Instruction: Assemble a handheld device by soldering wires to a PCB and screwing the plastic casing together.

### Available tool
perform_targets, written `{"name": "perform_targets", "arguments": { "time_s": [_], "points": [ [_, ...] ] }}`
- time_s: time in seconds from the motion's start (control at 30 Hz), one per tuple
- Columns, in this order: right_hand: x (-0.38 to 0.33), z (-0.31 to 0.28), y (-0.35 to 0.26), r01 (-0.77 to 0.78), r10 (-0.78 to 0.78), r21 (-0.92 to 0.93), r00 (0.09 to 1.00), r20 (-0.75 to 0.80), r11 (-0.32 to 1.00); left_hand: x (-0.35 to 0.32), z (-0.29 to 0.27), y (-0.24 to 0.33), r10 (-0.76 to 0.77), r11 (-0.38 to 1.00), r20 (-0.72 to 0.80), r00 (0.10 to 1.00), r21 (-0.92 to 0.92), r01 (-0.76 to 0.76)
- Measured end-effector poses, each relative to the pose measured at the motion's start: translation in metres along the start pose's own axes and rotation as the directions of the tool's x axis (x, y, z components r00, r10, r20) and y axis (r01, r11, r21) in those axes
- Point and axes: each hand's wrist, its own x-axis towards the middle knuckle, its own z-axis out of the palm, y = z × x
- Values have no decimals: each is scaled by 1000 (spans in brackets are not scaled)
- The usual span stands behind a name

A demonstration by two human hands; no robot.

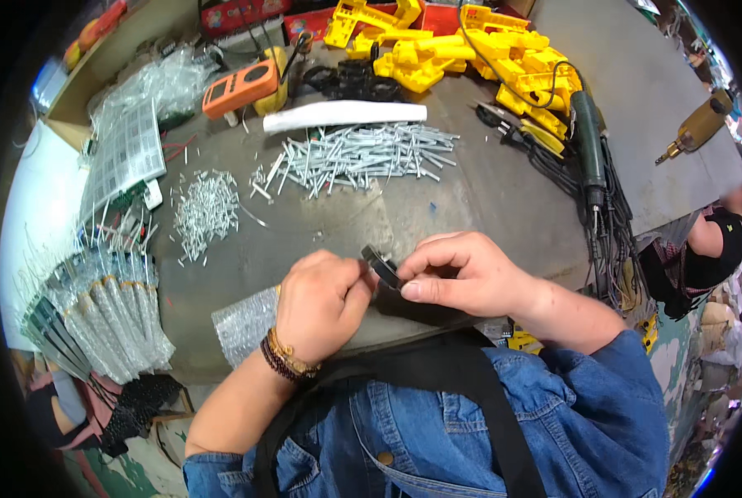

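Close in front of me, a small black part with a rounded edge (382, 267) is held between my two hands. My right hand (475, 275) pinches it between thumb and fingers from the right. From the left, my left hand (319, 300) is closed with its fingertips at the part's other side; what exactly they grip there is partly hidden. Beyond the hands lies a heap of long silvery screws (362, 158). To its left is a pile of smaller screws (207, 212). A sheet of bubble wrap (244, 322) lies beside my left wrist.
Yellow plastic housings (425, 60), an orange multimeter (242, 88) and a white roll (346, 116) lie at the back. A corded electric screwdriver (587, 149) and a drill (705, 124) are right. Bubble-wrapped bundles with wires (117, 307) stand left. Another person (707, 241) sits at the right.
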Motion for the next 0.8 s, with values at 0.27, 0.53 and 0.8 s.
{"name": "perform_targets", "arguments": {
  "time_s": [0.27, 0.53, 0.8],
  "points": [
    [6, 34, 9, 122, -207, -489, 970, -124, 864, -9, -10, -4, 73, 995, 8, 997, 68, -73],
    [18, 11, -14, 114, 239, -867, 936, 257, 484, -5, -9, -3, 145, 983, 130, 981, 89, -157],
    [205, -212, -75, -209, -310, -975, 925, -221, 72, 2, -12, -11, 79, 997, 56, 995, 20, -80]
  ]
}}
